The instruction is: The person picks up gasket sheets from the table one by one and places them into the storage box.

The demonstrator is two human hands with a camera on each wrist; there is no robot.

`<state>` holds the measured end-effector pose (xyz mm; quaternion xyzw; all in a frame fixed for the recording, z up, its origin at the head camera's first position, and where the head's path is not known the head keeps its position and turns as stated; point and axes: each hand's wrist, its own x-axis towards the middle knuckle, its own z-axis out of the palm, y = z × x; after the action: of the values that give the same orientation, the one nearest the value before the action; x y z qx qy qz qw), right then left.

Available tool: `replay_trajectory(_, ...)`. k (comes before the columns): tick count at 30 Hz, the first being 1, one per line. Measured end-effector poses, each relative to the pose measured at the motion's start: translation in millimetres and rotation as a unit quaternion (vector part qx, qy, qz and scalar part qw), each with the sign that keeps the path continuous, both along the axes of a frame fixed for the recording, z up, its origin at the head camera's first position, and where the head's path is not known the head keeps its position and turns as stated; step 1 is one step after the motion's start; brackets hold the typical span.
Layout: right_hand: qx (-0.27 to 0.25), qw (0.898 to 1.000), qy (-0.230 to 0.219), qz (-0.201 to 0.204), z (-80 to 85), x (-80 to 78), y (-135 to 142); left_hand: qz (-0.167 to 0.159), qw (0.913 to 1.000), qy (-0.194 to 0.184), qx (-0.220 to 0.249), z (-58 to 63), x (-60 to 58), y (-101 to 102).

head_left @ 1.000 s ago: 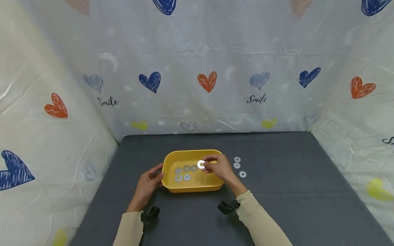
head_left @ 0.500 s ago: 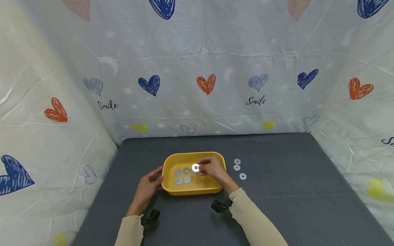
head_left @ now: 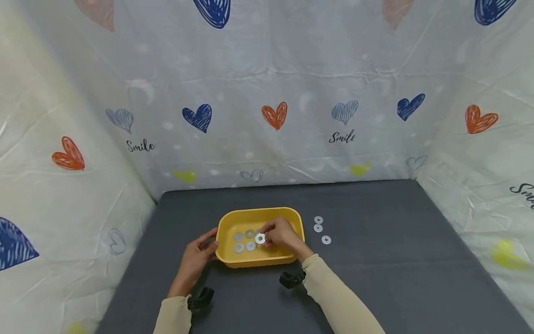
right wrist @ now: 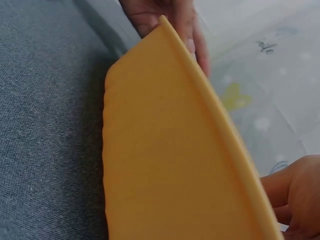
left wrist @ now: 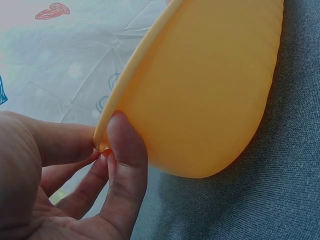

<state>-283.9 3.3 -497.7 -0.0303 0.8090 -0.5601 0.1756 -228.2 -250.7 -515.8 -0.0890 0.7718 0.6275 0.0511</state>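
A yellow plastic tray (head_left: 259, 264) stands on the dark tabletop in the head view. My left hand (head_left: 195, 260) pinches its left end; the left wrist view shows the thumb (left wrist: 129, 142) and fingers meeting at the rim. Over the tray's middle, my right hand (head_left: 281, 234) pinches a flat metal washer (head_left: 257, 239) between thumb and fingertips. Several other washers (head_left: 239, 252) lie on the tray floor left of that hand, one partly covered by it. In the right wrist view the tray's front wall (right wrist: 155, 130) hides most of the right hand (right wrist: 305, 195).
To the tray's right, a washer (head_left: 318, 224) touches or nearly meets another above it, with a third washer (head_left: 326, 243) lower down. A dark grey cloth (head_left: 375, 278) covers the table. Pale curtains (head_left: 242, 69) printed with hearts enclose the back and sides.
My right hand has moved left and toward me over the tray with its washer, from the tray's right part to beside the lying washers. The left hand keeps its hold on the tray's end.
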Motion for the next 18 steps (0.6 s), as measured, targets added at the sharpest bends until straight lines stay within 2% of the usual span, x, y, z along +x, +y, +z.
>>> replay_trajectory(4,0.014,1.0,0.003,0.019,-4.4,-0.7,0,-0.003,1.0,0.006,0.004,-1.1,0.5,1)
replay_trajectory(18,0.011,1.0,-0.006,0.015,-13.5,0.5,-2,-0.006,0.9998,0.017,0.013,-3.4,3.8,0)
